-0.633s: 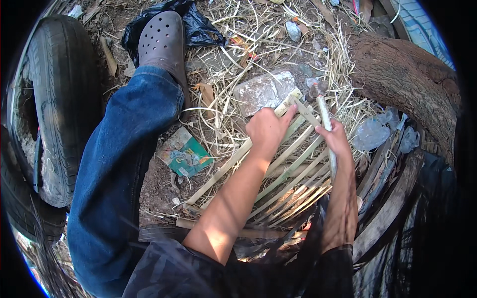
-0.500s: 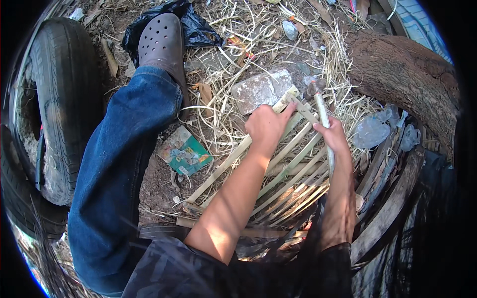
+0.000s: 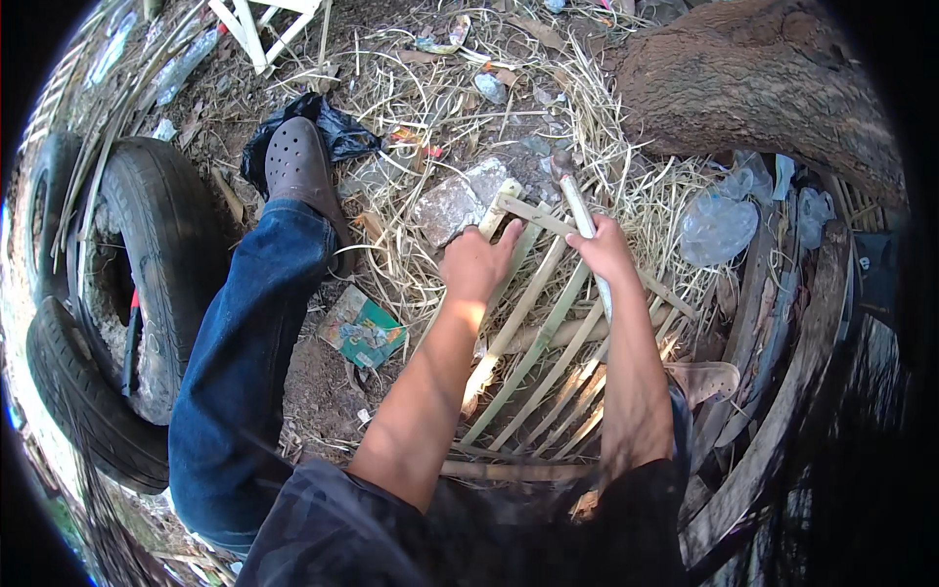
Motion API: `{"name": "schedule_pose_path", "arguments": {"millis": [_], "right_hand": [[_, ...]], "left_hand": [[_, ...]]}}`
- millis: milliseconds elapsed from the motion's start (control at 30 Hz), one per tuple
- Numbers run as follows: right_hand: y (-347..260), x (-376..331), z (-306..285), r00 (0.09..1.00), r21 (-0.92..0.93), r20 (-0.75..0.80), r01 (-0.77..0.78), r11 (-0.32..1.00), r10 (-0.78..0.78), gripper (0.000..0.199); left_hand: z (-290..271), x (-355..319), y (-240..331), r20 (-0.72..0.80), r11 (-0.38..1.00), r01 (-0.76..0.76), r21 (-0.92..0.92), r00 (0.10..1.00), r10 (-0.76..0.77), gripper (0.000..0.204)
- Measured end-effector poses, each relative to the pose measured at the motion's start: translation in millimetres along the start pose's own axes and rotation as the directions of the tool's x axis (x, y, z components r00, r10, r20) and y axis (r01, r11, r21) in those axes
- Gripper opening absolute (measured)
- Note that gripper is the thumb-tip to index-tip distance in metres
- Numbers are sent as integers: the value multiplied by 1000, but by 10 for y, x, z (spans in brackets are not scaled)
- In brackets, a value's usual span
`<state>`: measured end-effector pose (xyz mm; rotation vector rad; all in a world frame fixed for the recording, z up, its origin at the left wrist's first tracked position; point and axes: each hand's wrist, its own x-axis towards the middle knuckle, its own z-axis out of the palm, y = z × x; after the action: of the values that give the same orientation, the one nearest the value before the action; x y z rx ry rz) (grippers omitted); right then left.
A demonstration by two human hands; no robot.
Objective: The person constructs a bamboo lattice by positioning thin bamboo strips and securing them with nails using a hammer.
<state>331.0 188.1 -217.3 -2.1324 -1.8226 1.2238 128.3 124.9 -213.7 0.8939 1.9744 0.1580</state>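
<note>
A frame of pale bamboo slats (image 3: 534, 342) lies before me, its far corner at a whitish stone block (image 3: 442, 211). Across the slats' far ends runs a flat bamboo crosspiece (image 3: 533, 213). My left hand (image 3: 473, 269) is closed round the frame's left slat near that corner, its thumb raised beside the crosspiece. In my right hand (image 3: 606, 250) is a hammer (image 3: 577, 203) with a pale handle, gripped partway along, its metal head pointing away from me. The right fingers also lie against the crosspiece; whether they grip it I cannot tell.
Worn tyres (image 3: 161, 259) stand at the left, near my shoe (image 3: 298, 161) and a black plastic bag (image 3: 342, 132). A thick tree trunk (image 3: 753, 88) crosses the far right. Clear plastic bags (image 3: 719, 230) and weathered wood (image 3: 782, 362) lie right. Shavings cover the ground.
The whole view has shifted, showing more ground at the far left. My left thumb has come off the crosspiece. Both hands keep their holds on the frame and hammer.
</note>
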Motion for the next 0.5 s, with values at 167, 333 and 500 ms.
{"name": "schedule_pose_path", "arguments": {"millis": [167, 333, 500], "right_hand": [[41, -46, -92, 1000, 23, 17, -26, 999, 26, 32], [274, 44, 118, 956, -74, -174, 225, 972, -234, 29], [404, 66, 180, 885, -103, -370, 264, 959, -284, 32]], "left_hand": [[298, -624, -176, -245, 840, -522, 148, 804, 542, 56], [549, -305, 178, -171, 236, -923, 303, 191, 967, 30], [665, 103, 331, -89, 101, -970, 221, 83, 993, 24]]}}
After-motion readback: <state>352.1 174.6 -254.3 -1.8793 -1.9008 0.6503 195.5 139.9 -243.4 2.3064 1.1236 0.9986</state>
